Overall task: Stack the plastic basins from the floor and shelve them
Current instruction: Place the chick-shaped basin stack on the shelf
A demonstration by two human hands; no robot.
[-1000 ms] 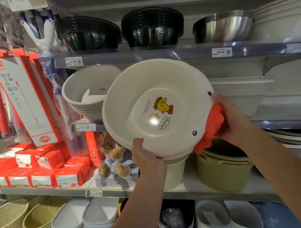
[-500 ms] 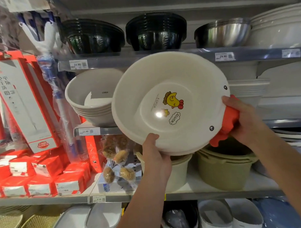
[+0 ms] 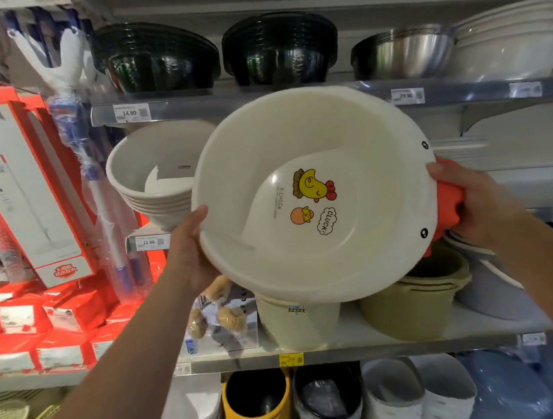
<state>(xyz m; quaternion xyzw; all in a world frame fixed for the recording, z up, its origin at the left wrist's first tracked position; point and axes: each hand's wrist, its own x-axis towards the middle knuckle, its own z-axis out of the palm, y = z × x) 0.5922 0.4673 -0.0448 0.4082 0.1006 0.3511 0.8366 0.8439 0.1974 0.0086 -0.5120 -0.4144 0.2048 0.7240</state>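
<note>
shelving step in hand: cream chick basin (image 3: 312, 208) held tilted before shelf (image 3: 399, 340), left hand (image 3: 192, 253) clasping rim, right hand (image 3: 475, 208) clasping red comb handle (image 3: 450, 203). next: level, slide into free gap.

The cream plastic basin (image 3: 312, 192) sits at the centre of the view, tilted so its open mouth faces the camera. Its rim spans from about nine o'clock round to three o'clock. A yellow chick, an orange egg and a "CLUCK" bubble are printed on its inner bottom. Two black dots mark the rim at three o'clock, flanking a red comb-shaped handle (image 3: 449, 203).
</note>
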